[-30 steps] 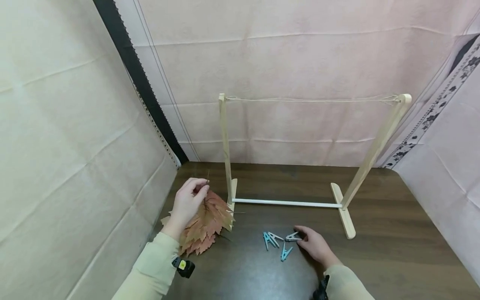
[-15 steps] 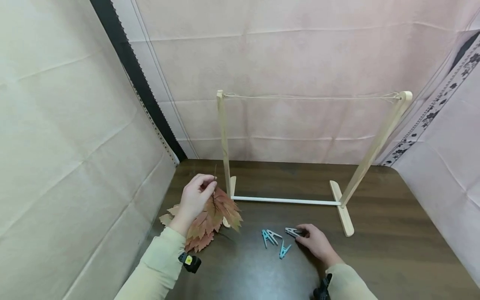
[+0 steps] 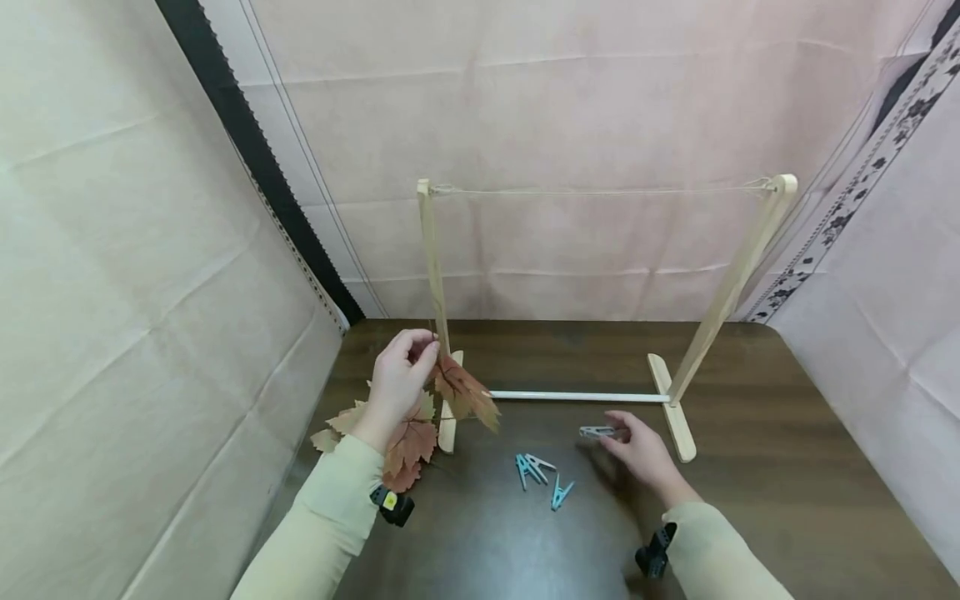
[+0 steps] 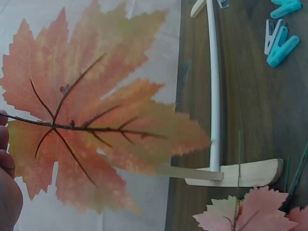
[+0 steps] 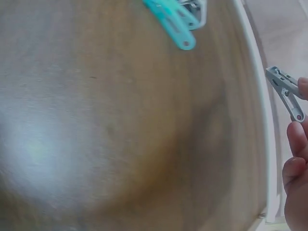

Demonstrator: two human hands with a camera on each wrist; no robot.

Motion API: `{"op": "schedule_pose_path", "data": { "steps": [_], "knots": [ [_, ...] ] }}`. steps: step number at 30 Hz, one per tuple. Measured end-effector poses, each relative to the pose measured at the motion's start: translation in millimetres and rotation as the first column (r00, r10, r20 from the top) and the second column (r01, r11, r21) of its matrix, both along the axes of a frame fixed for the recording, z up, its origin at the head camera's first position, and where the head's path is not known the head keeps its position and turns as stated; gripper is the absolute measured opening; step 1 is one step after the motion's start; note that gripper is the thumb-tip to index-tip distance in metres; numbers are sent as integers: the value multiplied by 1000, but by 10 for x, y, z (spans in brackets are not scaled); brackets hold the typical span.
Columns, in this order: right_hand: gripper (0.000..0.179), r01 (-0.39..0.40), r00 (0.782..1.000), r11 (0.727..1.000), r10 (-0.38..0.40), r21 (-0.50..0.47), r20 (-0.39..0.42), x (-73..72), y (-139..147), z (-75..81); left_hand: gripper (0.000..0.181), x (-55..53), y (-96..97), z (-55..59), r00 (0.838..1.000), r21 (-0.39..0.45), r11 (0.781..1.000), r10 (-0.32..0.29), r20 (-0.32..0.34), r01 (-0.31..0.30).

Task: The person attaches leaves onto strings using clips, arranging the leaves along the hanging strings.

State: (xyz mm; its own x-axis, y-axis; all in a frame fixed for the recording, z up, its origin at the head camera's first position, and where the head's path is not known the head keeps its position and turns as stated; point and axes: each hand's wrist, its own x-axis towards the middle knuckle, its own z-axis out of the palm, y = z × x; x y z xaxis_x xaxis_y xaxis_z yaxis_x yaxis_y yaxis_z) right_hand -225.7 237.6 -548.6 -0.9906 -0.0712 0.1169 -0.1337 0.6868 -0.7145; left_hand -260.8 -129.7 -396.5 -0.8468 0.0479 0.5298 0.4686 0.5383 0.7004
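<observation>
My left hand (image 3: 401,371) pinches the thin dark stem of an artificial maple leaf (image 4: 82,120), orange with green-yellow edges. The leaf hangs in front of the rack's left post. Below it, more artificial leaves (image 3: 411,450) lie on the table, partly hidden by my left wrist. My right hand (image 3: 641,454) pinches a grey clothespin (image 5: 286,91) by its handle ends, raised over the table. Left of that hand lie blue and grey clothespins (image 3: 558,492) in a loose group.
A wooden rack stands at the back of the brown table (image 3: 525,550). Between its left post (image 3: 431,258) and right post (image 3: 731,292) runs a thin string (image 3: 600,192), with a white rod (image 3: 577,396) low down. Pale cloth walls (image 3: 570,108) enclose the table.
My left hand has lifted one leaf up and right, away from the other leaves. The right hand has picked up the grey clothespin from beside the others.
</observation>
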Motion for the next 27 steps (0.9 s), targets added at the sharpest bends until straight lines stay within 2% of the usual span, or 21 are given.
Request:
{"op": "schedule_pose_path", "data": {
  "steps": [3, 7, 11, 14, 20, 27],
  "knots": [
    [46, -2, 1000, 1000, 2, -12, -20, -72, 37, 125, 14, -37, 60, 87, 1000, 13, 1000, 2, -1, -2],
    [44, -6, 999, 999, 4, -42, -36, -132, 59, 310, 14, -62, 140, 165, 1000, 30, 999, -26, 9, 26],
    [44, -20, 999, 995, 15, -98, -52, -187, 53, 517, 21, -80, 211, 196, 998, 8, 998, -67, 0, 67],
    [46, -38, 996, 992, 28, -121, -84, -250, 44, 673, 25, -88, 263, 210, 995, -39, 994, -102, 1, 102],
    [45, -71, 983, 991, 49, -117, -178, -355, 2, 944, 26, -98, 386, 245, 986, -85, 982, -167, 11, 168],
    [46, -57, 977, 994, 37, -91, -209, -369, -87, 1216, 19, -80, 526, 310, 985, -48, 984, -173, -3, 173]
  ]
}}
